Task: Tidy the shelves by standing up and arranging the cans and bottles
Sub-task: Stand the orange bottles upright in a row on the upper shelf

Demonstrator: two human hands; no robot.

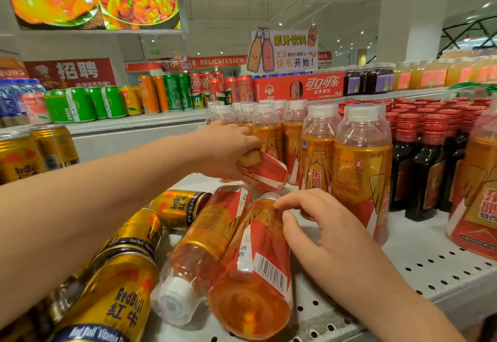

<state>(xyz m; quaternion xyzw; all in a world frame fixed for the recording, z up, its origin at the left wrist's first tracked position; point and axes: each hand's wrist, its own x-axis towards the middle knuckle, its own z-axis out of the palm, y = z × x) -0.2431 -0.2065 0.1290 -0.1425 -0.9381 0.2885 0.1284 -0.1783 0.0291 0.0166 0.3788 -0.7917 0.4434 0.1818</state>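
Observation:
My left hand [226,150] grips a tilted orange drink bottle [265,172] by its upper part, its base pointing right and down, just left of the upright row of orange bottles [360,169]. My right hand [320,231] rests on a fallen orange bottle [255,269], fingertips and thumb touching its label. Another fallen orange bottle [199,250] lies beside it, white cap toward me. Several gold Red Bull cans [121,296] lie on their sides at the lower left, one [180,207] further back.
The white perforated shelf [430,266] carries dark bottles with red caps [427,158] at the right and upright gold cans [37,150] at the far left. An upper shelf holds green, orange and red cans [172,94] and juice bottles [419,75].

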